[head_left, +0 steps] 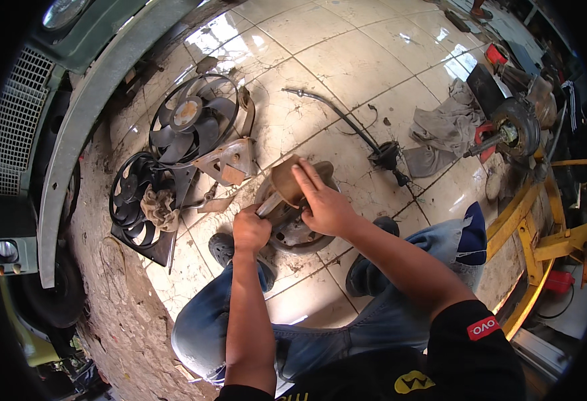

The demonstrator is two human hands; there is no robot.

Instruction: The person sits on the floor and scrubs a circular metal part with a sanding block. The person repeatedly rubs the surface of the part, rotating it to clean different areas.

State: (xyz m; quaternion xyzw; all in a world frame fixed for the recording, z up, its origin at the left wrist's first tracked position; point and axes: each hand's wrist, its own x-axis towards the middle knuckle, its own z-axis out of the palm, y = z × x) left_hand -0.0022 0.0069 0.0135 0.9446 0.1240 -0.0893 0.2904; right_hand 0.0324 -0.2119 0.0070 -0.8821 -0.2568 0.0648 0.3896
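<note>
My left hand (252,228) is wrapped round a short bare-metal bar (268,204). My right hand (327,206) rests its stretched fingers on a stiff brown sheet (286,179), with the thumb bent below, pressing it at the bar's upper end. Whether the sheet is sandpaper or card I cannot tell. Beneath both hands, between my feet, a round grey metal disc part (300,239) with holes lies on the floor. My hands and the sheet hide much of its middle.
Two black radiator fans (196,120) (131,190) lie to the left, with a crumpled rag (161,208) and a metal bracket (226,160). A lever with a black boot (383,155) lies ahead. To the right are a grey cloth (444,120) and yellow frame (527,234); a vehicle bumper (66,160) is at left.
</note>
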